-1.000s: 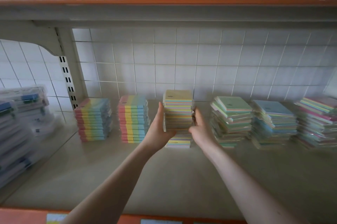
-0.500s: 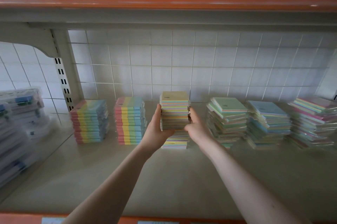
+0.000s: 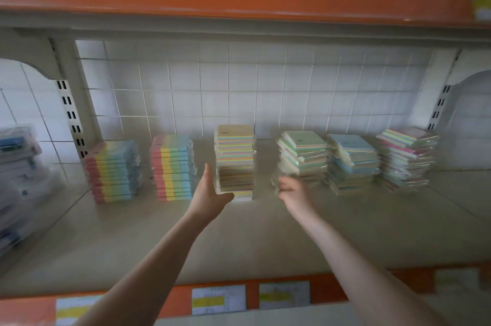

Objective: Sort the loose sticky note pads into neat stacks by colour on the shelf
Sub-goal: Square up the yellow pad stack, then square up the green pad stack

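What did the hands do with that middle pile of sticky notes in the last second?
The right hand let go of the middle pile and drew off to the right, fingers curled and blurred. The left hand stayed against the pile's left side, and the lifted upper part has settled onto the pads below. The other piles on the shelf did not move.

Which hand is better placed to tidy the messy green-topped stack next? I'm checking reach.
Right. The right hand sits just in front of the untidy green-topped pad stack; the left hand touches the tall yellow-topped pad stack.
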Demonstrator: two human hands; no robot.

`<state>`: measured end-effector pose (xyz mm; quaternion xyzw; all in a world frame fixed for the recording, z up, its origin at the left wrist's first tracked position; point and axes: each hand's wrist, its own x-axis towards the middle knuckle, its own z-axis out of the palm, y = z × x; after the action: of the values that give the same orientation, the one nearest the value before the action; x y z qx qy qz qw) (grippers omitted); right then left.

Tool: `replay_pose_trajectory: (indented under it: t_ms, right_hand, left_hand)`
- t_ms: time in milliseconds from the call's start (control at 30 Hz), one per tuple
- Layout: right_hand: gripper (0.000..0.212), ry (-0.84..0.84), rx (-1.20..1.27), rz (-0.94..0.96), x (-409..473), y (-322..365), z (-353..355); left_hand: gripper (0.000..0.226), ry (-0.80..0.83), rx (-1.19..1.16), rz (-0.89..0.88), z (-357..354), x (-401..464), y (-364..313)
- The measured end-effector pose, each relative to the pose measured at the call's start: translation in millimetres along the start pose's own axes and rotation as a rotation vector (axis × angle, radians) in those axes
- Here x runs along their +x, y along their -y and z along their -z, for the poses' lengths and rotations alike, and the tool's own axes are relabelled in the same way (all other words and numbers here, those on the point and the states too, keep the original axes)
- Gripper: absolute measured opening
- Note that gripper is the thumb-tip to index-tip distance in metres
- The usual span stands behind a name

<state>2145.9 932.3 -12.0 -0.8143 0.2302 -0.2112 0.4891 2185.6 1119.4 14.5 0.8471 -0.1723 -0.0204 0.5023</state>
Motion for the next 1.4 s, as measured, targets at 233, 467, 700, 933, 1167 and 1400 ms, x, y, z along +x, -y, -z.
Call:
replay_pose_trajectory:
  t_ms: [233,467,700,933,1167,1400]
  right_hand:
    - [0.037,-0.129,-0.053,-0.175,-7.8,-51.2,53.6]
    - [0.029,-0.133,-0.037,-0.159,-13.4,-55.6,97.3]
    - [0.049,0.053,0.079,-0.062,25.0,-66.3,101.1]
    - [0.067,0.309,-0.086,0.02,61.3,-80.9,94.4]
    - [0.062,0.395,-0.039,0.053,78.7,-85.6,79.3]
    - [0.043,0.442,0.064,0.018,87.1,-91.0,70.9]
  left_hand:
    - [0.065,0.037,0.196,0.075,-9.9,-22.0,-1.0]
    - [0.073,0.012,0.458,0.084,-38.8,-36.6,-14.3]
    - [0.079,0.029,0.414,0.01,-82.8,-25.3,-37.5]
    - [0.079,0.068,0.099,0.194,-124.7,-0.3,-48.9]
    - [0.048,0.053,0.027,0.137,-140.1,12.8,-40.2]
    - [0.058,0.09,0.016,-0.005,-142.1,24.5,-21.3]
